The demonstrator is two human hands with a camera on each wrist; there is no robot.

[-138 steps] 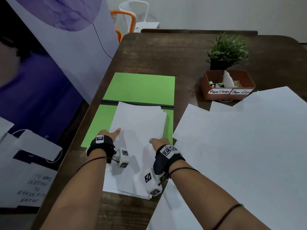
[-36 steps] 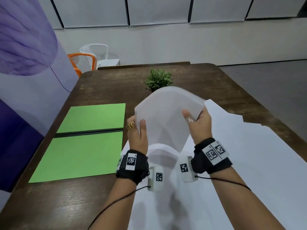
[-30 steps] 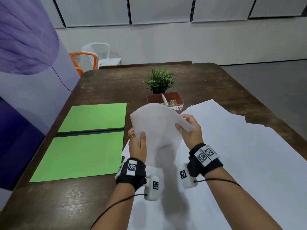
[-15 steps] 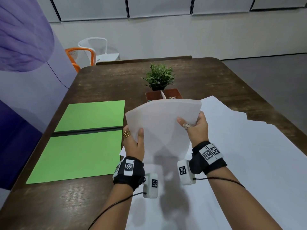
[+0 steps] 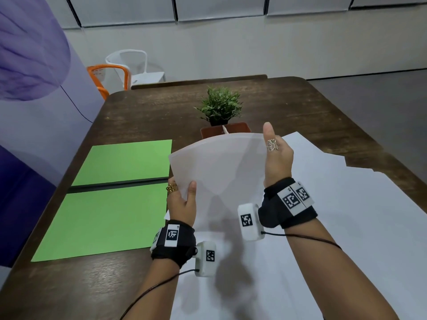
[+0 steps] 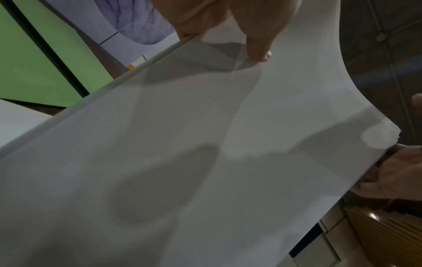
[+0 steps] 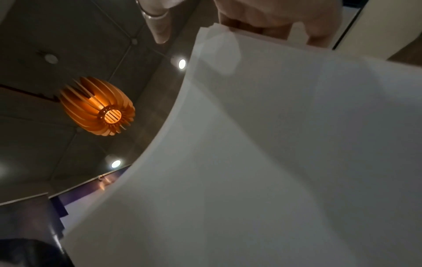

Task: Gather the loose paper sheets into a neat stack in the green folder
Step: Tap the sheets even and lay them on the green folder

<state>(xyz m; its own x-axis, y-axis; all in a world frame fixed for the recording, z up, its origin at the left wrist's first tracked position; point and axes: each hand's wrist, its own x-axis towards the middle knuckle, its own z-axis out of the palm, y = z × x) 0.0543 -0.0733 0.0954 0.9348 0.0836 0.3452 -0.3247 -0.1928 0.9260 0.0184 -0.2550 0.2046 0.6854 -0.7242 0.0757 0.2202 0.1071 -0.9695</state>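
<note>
I hold a stack of white paper sheets (image 5: 219, 167) upright above the table, to the right of the green folder (image 5: 111, 204). The folder lies open and flat with nothing on it. My left hand (image 5: 182, 199) grips the stack's lower left edge, thumb on the front. At the upper right edge my right hand (image 5: 277, 155) pinches the stack, one finger straight up past the top. The left wrist view shows the stack (image 6: 205, 162) bowed, with my left thumb (image 6: 258, 45) on it. In the right wrist view my right hand (image 7: 274, 18) pinches the stack's (image 7: 274, 162) corner.
More loose white sheets (image 5: 346, 215) cover the right half of the dark wooden table (image 5: 288, 107). A small potted plant (image 5: 219, 107) and a brown tray (image 5: 240, 128) stand behind the stack. A purple banner (image 5: 34, 88) borders the left; an orange chair (image 5: 108, 75) and a white chair (image 5: 136, 65) stand beyond.
The stack, which lay on the folder earlier, is now held upright beside it. Over the last half second my right hand slid up the right edge and straightened one finger.
</note>
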